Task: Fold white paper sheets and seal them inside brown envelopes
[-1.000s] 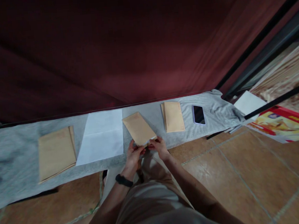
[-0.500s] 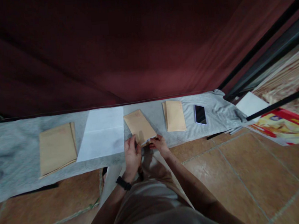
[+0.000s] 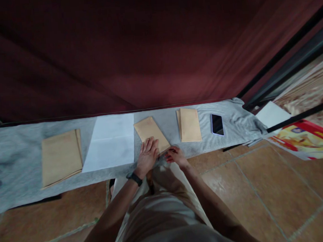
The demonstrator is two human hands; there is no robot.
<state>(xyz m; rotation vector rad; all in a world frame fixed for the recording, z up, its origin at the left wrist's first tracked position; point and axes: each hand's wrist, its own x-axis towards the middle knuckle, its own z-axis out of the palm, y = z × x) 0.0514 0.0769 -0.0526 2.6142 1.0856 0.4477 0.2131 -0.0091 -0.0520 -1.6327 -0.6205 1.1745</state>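
A brown paper envelope (image 3: 148, 126) lies slanted on the grey cloth in front of me. My left hand (image 3: 148, 152), with a dark watch on the wrist, rests flat on its lower part, fingers stretched out. At the envelope's lower right corner is my right hand (image 3: 176, 155), its fingers loosely bent and apart; whether they touch the paper is hard to see. Left of the envelope lies a creased white sheet (image 3: 111, 142). A small stack of brown envelopes (image 3: 190, 125) sits to the right, and larger brown envelopes (image 3: 61, 156) lie at the far left.
A phone (image 3: 217, 124) lies right of the small stack. The grey cloth (image 3: 12, 160) covers a long narrow surface against a dark red curtain (image 3: 145, 62). Black metal bars (image 3: 302, 118) and a red and yellow printed box (image 3: 307, 138) are at the right. Tiled floor is below.
My left hand has moved up from the envelope's lower edge and now lies flat on it. My right hand has loosened at the corner, and the white edge at the envelope's opening no longer shows.
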